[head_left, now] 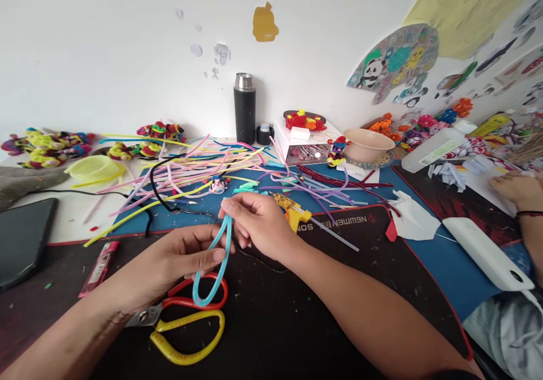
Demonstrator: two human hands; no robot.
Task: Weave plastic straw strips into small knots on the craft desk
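A light-blue pipe cleaner (206,301), bent into a long loop, hangs between my two hands over the black mat. My right hand (254,221) pinches its upper end, thumb pressed against the fingers. Lower down, my left hand (190,253) has its thumb across one side of the loop, with the fingers behind. Beneath the loop lie scissors (186,319) with one red and one yellow handle; my left wrist partly covers their blades. Just beyond my right hand is a yellow hot glue gun (294,213) with a clear glue stick.
Loose pipe cleaners (203,168) in several colours spread across the back. A black thermos (245,108) stands by the wall, near a beige bowl (368,145). A dark phone (25,241) lies at left, a white device (487,253) at right. Another person's hand (515,190) rests far right.
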